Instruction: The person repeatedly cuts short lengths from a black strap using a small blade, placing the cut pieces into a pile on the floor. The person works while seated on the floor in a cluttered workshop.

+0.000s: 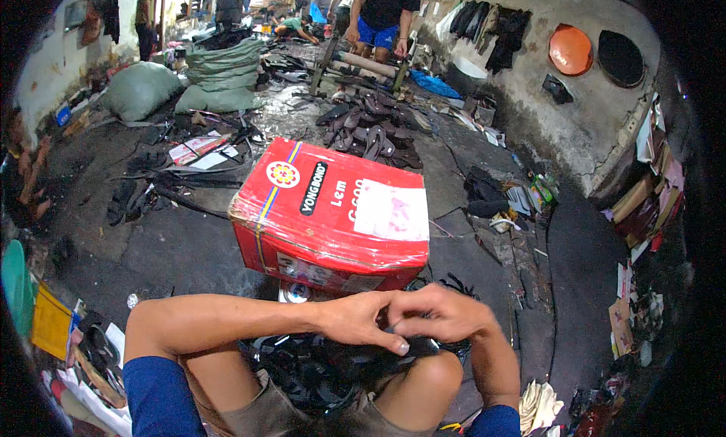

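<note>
Over my lap my left hand [363, 320] and my right hand [442, 314] meet, both with curled fingers. My left thumb points toward the right knee, and the left fingertips are partly behind the right hand. The right fingers are bent in a pinch. Whatever is between the hands is dark or too small to make out. Below them a heap of shiny black pieces [306, 373] lies in my lap between the knees. Just beyond the hands a red cardboard box [310, 236] rests tilted, with a white patch on its top.
Dark shoe-like pieces [370, 127] are piled beyond the box, near a standing person [382, 13]. Green-grey sacks [144, 90] stand at the far left. Scraps and a yellow tray [51, 327] lie at the left. Cardboard pieces [635, 199] lean at the right wall.
</note>
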The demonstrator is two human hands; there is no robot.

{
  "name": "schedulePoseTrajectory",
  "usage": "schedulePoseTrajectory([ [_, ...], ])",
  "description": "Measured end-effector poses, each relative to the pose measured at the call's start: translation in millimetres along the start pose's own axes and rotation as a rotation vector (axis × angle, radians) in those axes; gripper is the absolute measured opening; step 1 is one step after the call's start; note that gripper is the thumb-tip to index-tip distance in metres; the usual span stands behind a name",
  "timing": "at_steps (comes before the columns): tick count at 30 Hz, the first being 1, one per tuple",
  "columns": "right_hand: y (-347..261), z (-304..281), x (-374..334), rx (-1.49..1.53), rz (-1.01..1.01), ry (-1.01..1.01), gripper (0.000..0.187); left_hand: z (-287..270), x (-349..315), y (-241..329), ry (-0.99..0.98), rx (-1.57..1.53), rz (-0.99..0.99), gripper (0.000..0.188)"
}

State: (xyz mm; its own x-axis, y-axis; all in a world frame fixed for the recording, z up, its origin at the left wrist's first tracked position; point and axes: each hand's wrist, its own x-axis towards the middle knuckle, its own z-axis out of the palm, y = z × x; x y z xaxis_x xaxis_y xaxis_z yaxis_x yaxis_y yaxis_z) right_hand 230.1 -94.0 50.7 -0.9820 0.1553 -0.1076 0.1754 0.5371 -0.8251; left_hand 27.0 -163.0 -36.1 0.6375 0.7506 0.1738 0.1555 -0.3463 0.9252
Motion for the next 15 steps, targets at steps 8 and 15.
schedulePoseTrajectory([
  [8,-62,-61,-26,0.677,-0.399,0.812,0.023,-19,-34,44,0.099,-0.036,-0.125,0.037],
  [15,-78,-85,-58,0.770,-0.682,1.313,0.016,1,-67,-10,-0.572,0.658,-0.274,0.047],
])
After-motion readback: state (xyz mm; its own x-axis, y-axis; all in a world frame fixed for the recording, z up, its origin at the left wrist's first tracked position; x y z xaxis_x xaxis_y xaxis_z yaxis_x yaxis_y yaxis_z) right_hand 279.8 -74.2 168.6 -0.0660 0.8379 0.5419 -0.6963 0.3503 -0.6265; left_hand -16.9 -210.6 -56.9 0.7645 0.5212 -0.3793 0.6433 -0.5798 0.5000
